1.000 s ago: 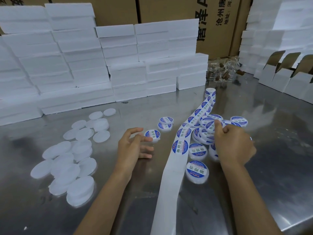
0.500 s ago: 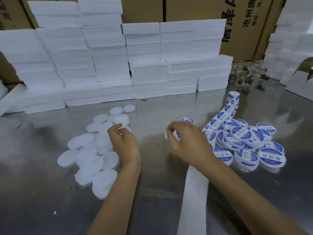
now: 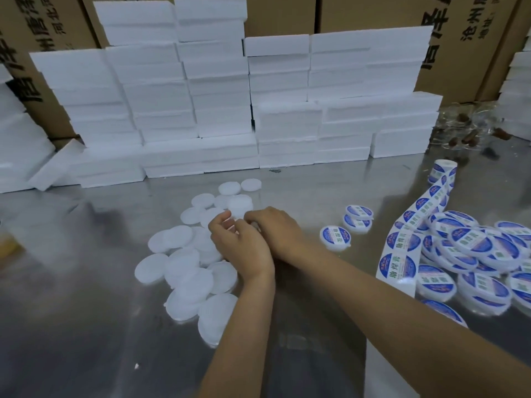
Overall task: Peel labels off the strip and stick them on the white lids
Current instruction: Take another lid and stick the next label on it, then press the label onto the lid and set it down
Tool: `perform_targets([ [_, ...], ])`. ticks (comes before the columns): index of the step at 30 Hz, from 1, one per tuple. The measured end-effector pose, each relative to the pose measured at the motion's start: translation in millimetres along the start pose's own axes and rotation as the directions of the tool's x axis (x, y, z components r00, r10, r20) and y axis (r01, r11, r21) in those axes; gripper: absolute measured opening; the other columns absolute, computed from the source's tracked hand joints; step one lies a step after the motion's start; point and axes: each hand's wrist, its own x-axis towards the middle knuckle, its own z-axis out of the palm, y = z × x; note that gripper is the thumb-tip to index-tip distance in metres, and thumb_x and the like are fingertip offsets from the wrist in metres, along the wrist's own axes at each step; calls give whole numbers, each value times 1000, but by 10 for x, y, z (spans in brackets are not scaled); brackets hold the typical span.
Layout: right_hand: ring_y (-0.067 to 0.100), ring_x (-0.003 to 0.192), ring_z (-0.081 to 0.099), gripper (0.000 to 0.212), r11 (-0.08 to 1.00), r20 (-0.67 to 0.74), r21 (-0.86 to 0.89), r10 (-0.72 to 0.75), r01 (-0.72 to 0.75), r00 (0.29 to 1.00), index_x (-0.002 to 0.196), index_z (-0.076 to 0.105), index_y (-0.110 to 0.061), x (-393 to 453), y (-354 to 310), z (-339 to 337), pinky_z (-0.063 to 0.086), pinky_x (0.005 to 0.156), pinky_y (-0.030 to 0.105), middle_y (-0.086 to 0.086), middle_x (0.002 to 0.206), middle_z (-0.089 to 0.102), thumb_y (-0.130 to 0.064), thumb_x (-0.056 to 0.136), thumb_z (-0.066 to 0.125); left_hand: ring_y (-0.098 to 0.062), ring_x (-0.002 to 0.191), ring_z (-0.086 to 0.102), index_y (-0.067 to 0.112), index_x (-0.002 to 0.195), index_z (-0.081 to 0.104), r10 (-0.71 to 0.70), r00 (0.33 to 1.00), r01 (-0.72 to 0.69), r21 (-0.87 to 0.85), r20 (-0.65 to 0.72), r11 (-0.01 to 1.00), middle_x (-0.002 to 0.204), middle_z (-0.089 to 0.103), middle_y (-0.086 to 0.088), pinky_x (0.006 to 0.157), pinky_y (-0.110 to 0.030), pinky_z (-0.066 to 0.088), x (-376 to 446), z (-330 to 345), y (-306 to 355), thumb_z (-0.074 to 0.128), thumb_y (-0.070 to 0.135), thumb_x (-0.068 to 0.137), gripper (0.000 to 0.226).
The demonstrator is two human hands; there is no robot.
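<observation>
Biggest thing in view is the wall of white foam blocks [image 3: 230, 110] stacked along the far side, with cardboard boxes [image 3: 474, 38] behind them. All of it sits on a shiny metal table [image 3: 71, 282].

Over on the right there's the heap of labelled lids [image 3: 471, 254], already done, and the label strip [image 3: 413, 228] snakes from its roll [image 3: 444, 170] at the far right down toward the near edge. A few finished lids sit apart, between the hands and that heap. The plain white lids [image 3: 184, 271] are spread left of centre, some overlapping.

Both hands meet over the far part of the plain pile. The left hand [image 3: 244, 248] has its fingers curled, looks like it's pinching a lid edge, though the lid itself is mostly hidden. The right hand [image 3: 275, 228] is curled in too, fingertips together right against the left; I can't tell for sure whether there's a label between them.

My guess is a label is getting pressed on right now. What could go wrong: the sticker lands off-centre or creases since the lid is held in the air by its edge, or it folds and sticks to itself. Also those overlapping lids are easy to grab two at once.
</observation>
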Motion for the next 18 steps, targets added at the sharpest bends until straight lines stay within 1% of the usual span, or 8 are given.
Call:
perform_targets([
  [3, 25, 89, 59, 7, 985, -112, 170, 44, -24, 993, 93, 55, -23, -83, 27, -115, 44, 70, 34, 2, 95, 68, -19, 92, 49, -26, 117, 55, 18, 121, 52, -21, 999, 21, 1, 34, 1000, 127, 56, -10, 102, -46, 47, 0, -21, 8, 42, 6, 98, 28],
  [6, 20, 78, 59, 15, 867, -178, 489, 210, -98, 961, 90, 55, -19, -218, 77, -338, 45, 69, 31, -1, 83, 67, -8, 93, 45, -21, 120, 54, 22, 129, 49, -18, 986, 13, 26, 168, 1000, 130, 57, -3, 92, -30, 46, -70, -42, 16, 48, 13, 97, 34],
  [9, 19, 78, 61, 14, 693, -99, 702, 318, -160, 943, 94, 59, -16, -436, 172, -527, 52, 73, 36, 4, 86, 67, -13, 99, 46, -16, 113, 58, 34, 129, 44, -33, 907, 16, 43, 419, 999, 119, 60, 9, 79, -21, 43, -210, -15, 38, 55, 24, 97, 35],
  [11, 15, 81, 67, 15, 608, -54, 774, 344, -178, 938, 98, 62, -15, -613, 246, -590, 56, 71, 27, 4, 90, 70, -16, 100, 48, -8, 104, 64, 37, 129, 47, 4, 843, -26, 33, 537, 999, 115, 61, 15, 77, -15, 49, -311, 18, 56, 58, 30, 98, 33],
  [13, 15, 82, 69, 14, 560, -68, 810, 382, -172, 922, 98, 65, -14, -781, 324, -623, 55, 68, 23, 2, 88, 70, -17, 99, 51, -7, 100, 66, 34, 128, 51, 68, 797, -107, 29, 600, 994, 113, 62, 12, 76, -12, 52, -399, 48, 72, 58, 28, 100, 29],
  [14, 13, 80, 69, 14, 565, -95, 809, 399, -163, 912, 96, 66, -15, -864, 361, -639, 54, 66, 21, -1, 85, 71, -18, 99, 53, -12, 103, 66, 31, 126, 53, 87, 776, -133, 27, 624, 991, 113, 63, 8, 82, -17, 55, -438, 59, 77, 57, 25, 101, 27],
  [16, 7, 76, 68, 13, 669, -203, 731, 400, -133, 894, 93, 69, -17, -1018, 447, -672, 51, 65, 17, -8, 81, 71, -21, 96, 58, -20, 109, 66, 28, 123, 57, 95, 735, -155, 30, 671, 987, 115, 65, 2, 90, -30, 57, -519, 67, 84, 54, 17, 102, 24],
  [18, 2, 77, 65, 11, 808, -372, 580, 370, -98, 852, 91, 71, -17, -1186, 562, -703, 49, 70, 16, -11, 83, 71, -20, 94, 61, -20, 100, 72, 24, 121, 59, 91, 700, -147, 18, 708, 989, 110, 71, -1, 79, -28, 60, -581, 62, 86, 50, 10, 103, 24],
])
